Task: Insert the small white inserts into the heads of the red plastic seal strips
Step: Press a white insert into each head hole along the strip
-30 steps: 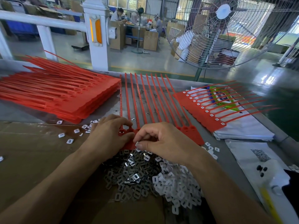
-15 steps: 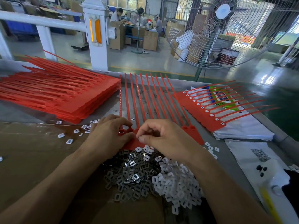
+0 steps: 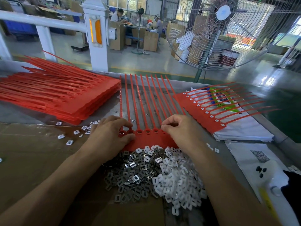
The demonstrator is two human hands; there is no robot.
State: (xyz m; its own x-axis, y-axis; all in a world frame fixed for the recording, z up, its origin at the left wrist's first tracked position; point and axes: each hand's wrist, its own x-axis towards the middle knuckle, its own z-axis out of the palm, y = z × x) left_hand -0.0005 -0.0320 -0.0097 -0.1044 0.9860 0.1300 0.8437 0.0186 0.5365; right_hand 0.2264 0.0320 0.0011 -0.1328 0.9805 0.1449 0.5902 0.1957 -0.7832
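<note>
Pinning seal sheet (image 3: 146, 139) heads: left hand (image 3: 109, 136) fingers curled | right hand (image 3: 180, 128) pinching | tails point away

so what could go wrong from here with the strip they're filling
1. The right hand works at the heads of the strip with fingers curled, hiding the sockets, so an insert could seat crooked unnoticed.
2. The insert pile mixes white and metallic pieces and touches the strip's near edge; a wrong piece could be picked.
3. The left hand pins only the left end, so the strip might shift.
</note>
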